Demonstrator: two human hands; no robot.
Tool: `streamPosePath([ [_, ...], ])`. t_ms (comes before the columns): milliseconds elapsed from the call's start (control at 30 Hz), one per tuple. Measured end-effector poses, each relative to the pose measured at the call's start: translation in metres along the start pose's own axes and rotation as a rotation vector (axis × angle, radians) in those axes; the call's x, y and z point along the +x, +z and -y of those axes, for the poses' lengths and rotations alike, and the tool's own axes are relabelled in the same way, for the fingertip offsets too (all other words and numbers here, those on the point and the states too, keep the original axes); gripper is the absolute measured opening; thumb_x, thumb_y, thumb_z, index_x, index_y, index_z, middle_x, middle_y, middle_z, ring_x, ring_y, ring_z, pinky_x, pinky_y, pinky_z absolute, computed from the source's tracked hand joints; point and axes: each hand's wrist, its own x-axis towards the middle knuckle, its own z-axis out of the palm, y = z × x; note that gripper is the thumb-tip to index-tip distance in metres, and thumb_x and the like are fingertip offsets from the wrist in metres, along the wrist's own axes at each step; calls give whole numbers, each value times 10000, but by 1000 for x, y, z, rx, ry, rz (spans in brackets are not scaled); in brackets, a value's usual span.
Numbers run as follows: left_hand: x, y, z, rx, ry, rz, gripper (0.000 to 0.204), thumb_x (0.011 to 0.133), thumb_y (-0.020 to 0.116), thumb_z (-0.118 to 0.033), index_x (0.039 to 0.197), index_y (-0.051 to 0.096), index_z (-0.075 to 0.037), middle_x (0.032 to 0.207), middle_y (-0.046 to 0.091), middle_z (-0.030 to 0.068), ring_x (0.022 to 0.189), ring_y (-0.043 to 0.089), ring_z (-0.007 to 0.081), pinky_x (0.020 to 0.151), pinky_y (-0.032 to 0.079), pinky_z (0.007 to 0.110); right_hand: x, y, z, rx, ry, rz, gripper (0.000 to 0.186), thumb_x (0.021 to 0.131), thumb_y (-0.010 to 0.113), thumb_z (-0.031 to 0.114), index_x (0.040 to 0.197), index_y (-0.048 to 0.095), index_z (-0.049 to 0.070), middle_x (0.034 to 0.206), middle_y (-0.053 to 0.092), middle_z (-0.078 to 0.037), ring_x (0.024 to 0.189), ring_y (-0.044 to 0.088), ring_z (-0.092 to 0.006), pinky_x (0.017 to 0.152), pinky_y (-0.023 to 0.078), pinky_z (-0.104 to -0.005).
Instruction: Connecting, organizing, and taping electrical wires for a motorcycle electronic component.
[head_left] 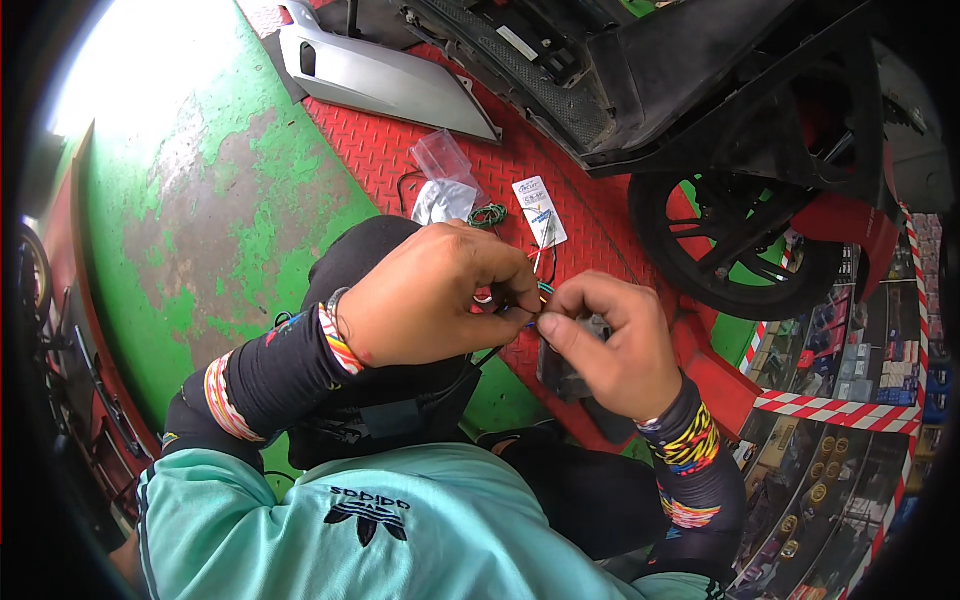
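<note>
1. Left hand (425, 295) and right hand (605, 345) meet above the red checker-plate ramp (400, 150), in front of our knees. Both pinch the thin wires (541, 290) between them, coloured strands, teal and white visible.
2. Left fingers (505, 285) are clenched on the wire ends; right fingers (565, 310) are clamped on the same bundle from the other side. Neither hand is free.
3. Handling, our read: wires are very light, limp and thin, with no stiffness to speak of. Insulation is probably a bit slick, so a pinch grip close to the ends is the way.
4. Fragile-ish: fine strands could kink or break if we tug hard. Hold on the insulation, not on bare tips.
5. Nearby on the ramp: clear plastic bag (445, 160), a green wire coil (488, 214), a white packet (540, 212). The scooter wheel (725, 235) is to the right, the silver body panel (380, 80) further up.
</note>
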Motion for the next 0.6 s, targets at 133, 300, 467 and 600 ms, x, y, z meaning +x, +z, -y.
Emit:
streamPosePath([
  [133,0,-1,-5,131,69,-11,120,781,796,-28,866,722,-69,847,741,54,789,722,249,773,551,356,-9,7,-5,986,688,33,149,984,662,162,959,683,17,771,673,-34,662,616,-119,594,474,-281],
  [300,-3,-2,2,19,27,-19,115,774,809,-17,848,733,-63,865,757,59,828,732,238,784,562,359,-12,3,-2,828,704,78,142,993,647,144,1013,693,11,767,690,-42,622,630,-143,583,494,-292],
  [467,-1,-2,-3,-52,-11,10,117,768,813,-9,851,745,-55,879,767,70,839,735,243,794,570,366,-14,0,-30,-486,-411,-269,261,889,698,79,1149,697,99,869,686,-57,667,651,-248,627,543,-371],
  [600,0,-2,-4,-47,-43,44,112,770,814,-10,851,748,-50,887,770,73,849,733,242,795,571,367,-13,-7,-27,-693,-635,-190,357,821,760,117,1166,666,132,1006,695,-41,718,654,-221,596,518,-372],
])
